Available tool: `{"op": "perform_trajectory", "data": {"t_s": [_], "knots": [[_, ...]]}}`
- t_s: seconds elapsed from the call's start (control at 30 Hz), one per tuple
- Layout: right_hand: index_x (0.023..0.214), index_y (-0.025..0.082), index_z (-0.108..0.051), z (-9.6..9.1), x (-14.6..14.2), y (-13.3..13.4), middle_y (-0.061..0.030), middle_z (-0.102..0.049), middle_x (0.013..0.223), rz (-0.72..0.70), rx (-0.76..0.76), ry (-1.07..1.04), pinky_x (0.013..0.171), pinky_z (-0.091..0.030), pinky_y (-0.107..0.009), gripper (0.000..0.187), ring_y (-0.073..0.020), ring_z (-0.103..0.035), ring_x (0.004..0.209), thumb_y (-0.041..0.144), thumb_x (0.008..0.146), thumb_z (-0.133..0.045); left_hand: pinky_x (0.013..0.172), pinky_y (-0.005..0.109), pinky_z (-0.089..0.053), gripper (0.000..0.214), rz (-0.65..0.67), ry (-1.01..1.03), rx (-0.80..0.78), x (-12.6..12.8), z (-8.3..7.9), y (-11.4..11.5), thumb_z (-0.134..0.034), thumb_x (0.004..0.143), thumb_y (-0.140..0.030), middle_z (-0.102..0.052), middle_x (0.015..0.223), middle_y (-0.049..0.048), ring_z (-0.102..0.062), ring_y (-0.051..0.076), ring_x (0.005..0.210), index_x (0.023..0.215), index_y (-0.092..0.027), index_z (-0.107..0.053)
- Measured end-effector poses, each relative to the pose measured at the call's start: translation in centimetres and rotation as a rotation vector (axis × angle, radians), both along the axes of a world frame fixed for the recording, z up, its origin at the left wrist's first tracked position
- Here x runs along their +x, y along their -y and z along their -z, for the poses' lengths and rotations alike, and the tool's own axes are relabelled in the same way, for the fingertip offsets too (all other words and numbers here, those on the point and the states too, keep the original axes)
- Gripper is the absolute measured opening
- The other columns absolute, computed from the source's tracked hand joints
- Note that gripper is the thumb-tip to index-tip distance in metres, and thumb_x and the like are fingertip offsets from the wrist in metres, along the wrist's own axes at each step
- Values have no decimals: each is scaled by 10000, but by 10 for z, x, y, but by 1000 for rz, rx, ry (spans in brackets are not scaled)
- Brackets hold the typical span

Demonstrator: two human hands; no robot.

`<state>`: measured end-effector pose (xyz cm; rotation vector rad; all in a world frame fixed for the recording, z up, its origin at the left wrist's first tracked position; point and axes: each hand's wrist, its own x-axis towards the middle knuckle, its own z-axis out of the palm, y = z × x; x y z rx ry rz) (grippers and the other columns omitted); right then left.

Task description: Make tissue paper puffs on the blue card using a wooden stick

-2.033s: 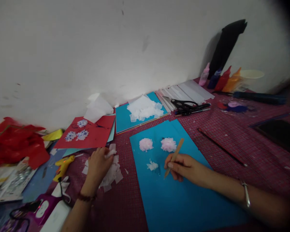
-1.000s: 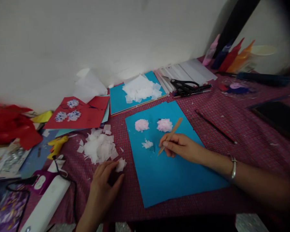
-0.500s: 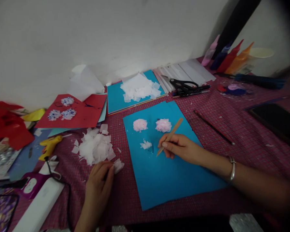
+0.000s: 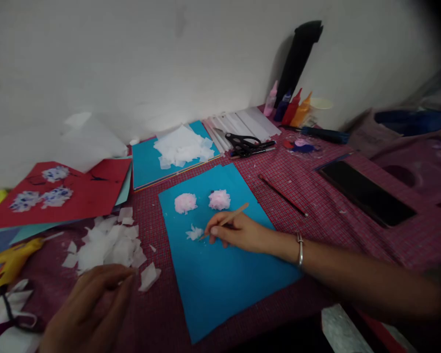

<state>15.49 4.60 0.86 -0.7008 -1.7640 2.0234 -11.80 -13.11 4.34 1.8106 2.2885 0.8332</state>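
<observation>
My right hand [image 4: 228,229] grips a thin wooden stick [image 4: 238,212] like a pen. The stick's lower tip is at the edge of a small white paper tuft [image 4: 194,232] on a blue sheet [image 4: 220,289]. Above the tuft, two round pale pink paper puffs [image 4: 185,203] lie on the same sheet. At the lower left, my left hand [image 4: 91,304] is blurred, thumb and fingers pinched together. Whatever it holds, if anything, is too small to make out. Just beyond it lies a heap of white tissue squares [image 4: 110,245], with a loose piece [image 4: 149,277] beside it.
Behind are a red sheet [image 4: 95,189] with blue-white puffs and more tissue squares [image 4: 183,147] on a stack. Black scissors [image 4: 242,144], a paintbrush [image 4: 282,195], a phone [image 4: 365,191] and paint bottles [image 4: 292,108] stand or lie right. A yellow glue gun [image 4: 12,260] lies left.
The view has shifted right. My right hand has brought the stick's tip left to the small white tuft. My left hand has come off the tabletop by the tissue heap, fingers pinched.
</observation>
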Motion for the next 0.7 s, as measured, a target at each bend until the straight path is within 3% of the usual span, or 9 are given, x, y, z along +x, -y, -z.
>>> {"op": "perform_trajectory", "data": {"t_s": [0.17,0.37,0.53,0.7], "knots": [[853,134,-579,-5,-6,-3,-10,-594,750,54,-18,16,492,-422,-194,94,-76,-507,540,146,865,-486,553,202,-472,146,57,279,-215,73,-19,-44,-626,734,-383,-656,680,-28,-605,142,608,748,-239,-638],[862,141,-573,-2,6,-11,1,-599,733,160,-20,-36,440,-394,-161,96,-53,-496,494,160,873,-480,449,184,-399,178,80,718,-407,111,-3,-81,-633,692,-351,-543,521,-41,-499,101,479,635,-188,-589],[848,148,-566,-5,17,-15,6,-595,729,201,-19,-95,447,-394,-155,91,-52,-491,508,167,873,-480,514,222,-420,204,69,481,-383,110,11,-98,-606,689,-383,-583,593,-16,-537,129,549,669,-180,-612],[807,150,-563,-10,21,-14,1,-587,706,172,13,-85,487,-419,-192,100,-75,-496,533,193,864,-493,549,271,-452,235,70,184,-385,101,13,-108,-556,709,-411,-639,624,8,-594,173,586,687,-189,-628]]}}
